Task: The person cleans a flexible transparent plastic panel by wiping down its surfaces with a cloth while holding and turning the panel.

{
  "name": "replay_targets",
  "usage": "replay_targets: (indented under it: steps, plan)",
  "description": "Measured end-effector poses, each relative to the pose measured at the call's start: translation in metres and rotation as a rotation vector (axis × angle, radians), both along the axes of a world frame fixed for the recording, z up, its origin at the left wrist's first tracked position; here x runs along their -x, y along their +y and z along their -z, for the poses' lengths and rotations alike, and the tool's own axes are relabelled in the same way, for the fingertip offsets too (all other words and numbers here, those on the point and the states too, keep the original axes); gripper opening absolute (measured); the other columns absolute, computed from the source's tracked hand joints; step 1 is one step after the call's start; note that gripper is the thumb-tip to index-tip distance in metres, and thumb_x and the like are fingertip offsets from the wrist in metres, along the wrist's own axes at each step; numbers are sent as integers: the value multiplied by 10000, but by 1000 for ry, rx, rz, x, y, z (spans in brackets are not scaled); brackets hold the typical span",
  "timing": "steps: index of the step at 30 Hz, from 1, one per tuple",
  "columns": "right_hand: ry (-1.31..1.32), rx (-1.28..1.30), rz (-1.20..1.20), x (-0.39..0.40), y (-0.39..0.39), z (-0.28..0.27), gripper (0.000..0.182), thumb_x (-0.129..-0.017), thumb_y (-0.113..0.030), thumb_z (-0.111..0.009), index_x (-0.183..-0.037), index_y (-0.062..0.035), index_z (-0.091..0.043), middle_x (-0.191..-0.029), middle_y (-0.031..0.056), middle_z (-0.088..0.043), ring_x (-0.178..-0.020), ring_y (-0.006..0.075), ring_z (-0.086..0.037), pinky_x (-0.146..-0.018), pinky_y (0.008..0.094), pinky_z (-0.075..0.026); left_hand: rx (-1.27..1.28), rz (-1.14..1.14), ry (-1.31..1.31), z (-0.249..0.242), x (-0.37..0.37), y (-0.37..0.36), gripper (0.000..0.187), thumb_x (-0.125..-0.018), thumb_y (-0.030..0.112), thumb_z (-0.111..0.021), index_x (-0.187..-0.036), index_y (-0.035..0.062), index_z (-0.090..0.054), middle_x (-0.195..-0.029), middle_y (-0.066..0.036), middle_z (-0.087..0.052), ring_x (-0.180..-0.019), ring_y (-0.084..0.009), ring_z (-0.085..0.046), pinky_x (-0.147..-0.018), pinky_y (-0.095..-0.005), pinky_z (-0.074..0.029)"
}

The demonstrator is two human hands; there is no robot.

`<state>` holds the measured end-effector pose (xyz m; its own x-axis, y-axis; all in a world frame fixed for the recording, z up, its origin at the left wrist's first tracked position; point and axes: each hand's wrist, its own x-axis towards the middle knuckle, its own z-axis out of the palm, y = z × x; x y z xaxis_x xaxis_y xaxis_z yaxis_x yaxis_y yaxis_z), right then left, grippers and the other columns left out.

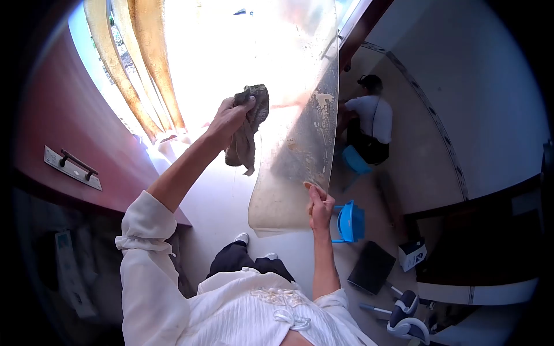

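Observation:
My left hand (234, 118) is raised and closed around a crumpled dark grey-brown rag (245, 135), which hangs down from the fingers. Beside it a tall translucent sheet (277, 196) hangs, smeared with pale streaks and flaky patches. Near the sheet's lower right edge is my right hand (318, 207), its fingers curled into a fist. A small tan tip (307, 185) shows at the top of that fist, against the sheet; its kind I cannot make out, and the rest is hidden by the fingers.
Yellowish strips (151, 63) hang in the bright doorway, beside a red door (86, 115) with a handle. At right, a person (372, 115) sits low on a blue stool (355, 160). A blue chair (350, 222), a dark box (372, 268) and grey-white equipment (407, 314) stand on the floor.

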<state>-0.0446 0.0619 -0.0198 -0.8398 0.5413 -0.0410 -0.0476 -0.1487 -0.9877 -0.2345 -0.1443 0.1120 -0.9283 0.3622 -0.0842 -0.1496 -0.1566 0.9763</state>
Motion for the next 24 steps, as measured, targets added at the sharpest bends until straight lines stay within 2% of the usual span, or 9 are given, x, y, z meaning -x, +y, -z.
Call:
replay_targets:
  steps: [5, 8, 9, 10, 11, 12, 15, 20, 24]
  plan:
    - [-13, 16, -75, 3, 0, 8, 206, -867, -170, -590, -933, 9, -667, -850, 66, -674, -361, 10, -338, -335, 198, -213, -441, 32, 222, -106, 2, -9, 279, -881, 149, -534, -1105, -13, -497, -951, -101, -566, -812, -166, -589, -790, -306, -487]
    - [-5, 10, -60, 1, -2, 7, 205, -867, -170, -589, -929, 9, -668, -829, 62, -674, -363, 9, -338, -339, 196, -214, -697, 60, 554, -125, 25, -35, 318, -910, 300, -502, -1073, 29, -527, -929, -70, -581, -868, -175, -602, -838, -307, -470]
    - [4, 12, -42, 1, -2, 7, 206, -867, -171, -588, -926, 9, -669, -823, 61, -674, -362, 9, -334, -341, 195, -214, -759, -120, 321, -120, 14, -28, 388, -874, 421, -542, -1010, 59, -559, -846, -70, -635, -742, -176, -640, -724, -347, -537]
    - [14, 10, -42, 1, 0, 7, 206, -867, -171, -588, -926, 9, -669, -823, 61, -674, -362, 9, -334, -341, 195, -214, -770, -45, 174, -85, 14, -24, 467, -836, 478, -573, -1062, 71, -539, -915, -82, -617, -798, -164, -611, -729, -332, -519]
    - [8, 13, -39, 2, 0, 8, 207, -868, -172, -586, -924, 9, -669, -817, 61, -674, -362, 9, -332, -342, 195, -213, -567, -333, 81, -63, -3, -1, 524, -828, 481, -584, -1148, 74, -497, -1006, -96, -583, -870, -159, -560, -731, -307, -491]
    - [0, 19, -31, 4, 0, 8, 209, -870, -173, -584, -922, 9, -669, -811, 61, -675, -363, 9, -331, -344, 194, -213, -272, -243, -20, -26, -2, 9, 499, -868, 410, -555, -1216, 69, -450, -1085, -105, -548, -929, -157, -513, -732, -291, -468]
    - [6, -12, -52, -1, 0, 3, 206, -871, -171, -581, -917, 9, -670, -782, 51, -669, -362, 8, -325, -343, 196, -205, -179, 35, -247, 4, -19, 15, 380, -878, 270, -487, -1173, 29, -491, -995, -98, -588, -861, -189, -572, -792, -340, -483]
    - [3, 11, -15, -6, 0, -2, 200, -870, -166, -585, -910, 10, -671, -743, 36, -659, -363, 8, -321, -342, 198, -200, 604, 425, -10, 50, 4, -28, 425, -830, 426, -505, -1062, 87, -613, -1045, -64, -598, -978, -165, -567, -770, -321, -484]
    - [-14, -20, -31, -9, 2, -1, 200, -869, -166, -588, -916, 11, -668, -765, 48, -666, -363, 7, -325, -341, 198, -206, 1035, 525, 42, 54, 3, -58, 579, -844, 574, -420, -971, 51, -633, -891, -120, -627, -830, -201, -612, -617, -335, -509]
